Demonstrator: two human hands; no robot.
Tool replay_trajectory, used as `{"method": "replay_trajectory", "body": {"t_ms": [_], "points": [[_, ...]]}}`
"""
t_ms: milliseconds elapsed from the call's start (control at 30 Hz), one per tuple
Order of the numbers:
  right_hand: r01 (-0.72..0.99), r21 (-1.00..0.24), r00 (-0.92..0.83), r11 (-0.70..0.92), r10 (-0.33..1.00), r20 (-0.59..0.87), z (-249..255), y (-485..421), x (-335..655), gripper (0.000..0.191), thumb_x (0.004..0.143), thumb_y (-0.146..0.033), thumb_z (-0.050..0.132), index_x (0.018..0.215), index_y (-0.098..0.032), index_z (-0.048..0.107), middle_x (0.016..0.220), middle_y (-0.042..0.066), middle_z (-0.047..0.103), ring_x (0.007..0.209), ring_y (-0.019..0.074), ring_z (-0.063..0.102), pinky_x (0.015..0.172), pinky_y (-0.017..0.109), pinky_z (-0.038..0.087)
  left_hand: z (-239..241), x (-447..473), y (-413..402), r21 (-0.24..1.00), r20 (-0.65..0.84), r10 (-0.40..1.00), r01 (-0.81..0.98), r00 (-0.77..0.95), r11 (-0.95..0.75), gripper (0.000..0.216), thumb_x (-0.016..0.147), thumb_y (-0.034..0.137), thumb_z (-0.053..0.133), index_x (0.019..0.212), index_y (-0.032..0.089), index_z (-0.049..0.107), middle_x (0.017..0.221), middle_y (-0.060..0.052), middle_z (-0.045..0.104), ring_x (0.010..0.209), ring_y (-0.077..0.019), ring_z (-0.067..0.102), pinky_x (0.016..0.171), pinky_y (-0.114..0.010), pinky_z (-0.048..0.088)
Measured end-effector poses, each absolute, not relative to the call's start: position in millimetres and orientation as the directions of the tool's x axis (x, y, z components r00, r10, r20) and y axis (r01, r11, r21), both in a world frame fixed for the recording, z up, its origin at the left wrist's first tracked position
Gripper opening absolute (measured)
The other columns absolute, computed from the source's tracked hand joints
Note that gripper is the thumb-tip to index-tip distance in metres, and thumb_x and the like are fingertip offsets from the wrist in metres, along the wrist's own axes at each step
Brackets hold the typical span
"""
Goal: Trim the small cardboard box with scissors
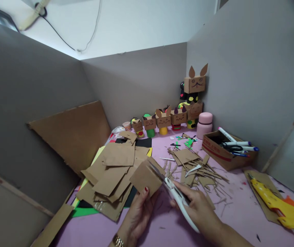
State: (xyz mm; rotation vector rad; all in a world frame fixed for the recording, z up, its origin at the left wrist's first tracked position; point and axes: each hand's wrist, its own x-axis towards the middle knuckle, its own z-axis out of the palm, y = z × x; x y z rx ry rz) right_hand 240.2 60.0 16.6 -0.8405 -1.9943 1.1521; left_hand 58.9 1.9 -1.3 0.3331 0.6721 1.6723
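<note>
My left hand (142, 209) grips a piece of brown cardboard (145, 178) by its lower edge, the thumb lying on its face. White-handled scissors (179, 199) are in my right hand (199, 211), fingers wrapped round the handles. Their blades reach over the right part of the cardboard, along a strip at its edge; whether that strip is fully cut apart I cannot tell. Left of my hands lies a stack of cut cardboard pieces (113, 178). Beyond the scissors is a heap of thin cardboard offcuts (200, 169).
Several cardboard cat-faced figures (163, 120) stand at the back, near a pink bottle (205, 125). A box (219, 154) of markers sits at the right. Nearer lies a yellow glue gun (275, 202). A large cardboard sheet (72, 135) leans on the left partition.
</note>
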Motion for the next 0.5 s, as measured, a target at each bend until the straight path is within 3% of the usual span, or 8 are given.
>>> {"method": "replay_trajectory", "body": {"t_ms": [167, 500], "points": [[0.193, -0.890, -0.549, 0.412, 0.797, 0.250, 12.8, 63.3, 242.9, 0.053, 0.075, -0.026, 0.065, 0.127, -0.017, 0.057, 0.115, 0.009, 0.067, 0.102, 0.0235, 0.062, 0.089, 0.029, 0.046, -2.3, 59.8, 1.5, 0.621, -0.125, 0.969, -0.779, -0.212, -0.090, 0.061, 0.068, 0.022, 0.078, 0.124, 0.020, 0.055, 0.108, -0.006, 0.074, 0.106, -0.0226, 0.063, 0.112, -0.040, 0.025], [0.378, -0.738, -0.555, 0.559, 0.775, 0.303, 9.7, 67.0, 247.4, 0.051, 0.077, -0.028, 0.061, 0.128, -0.024, 0.056, 0.094, 0.008, 0.069, 0.087, 0.0254, 0.064, 0.083, 0.037, 0.048, -5.0, 58.2, 1.1, 0.668, -0.060, 0.979, -0.736, -0.197, -0.107, 0.071, 0.070, 0.020, 0.076, 0.134, 0.024, 0.045, 0.120, -0.007, 0.068, 0.116, -0.0256, 0.057, 0.113, -0.044, 0.019]]}}
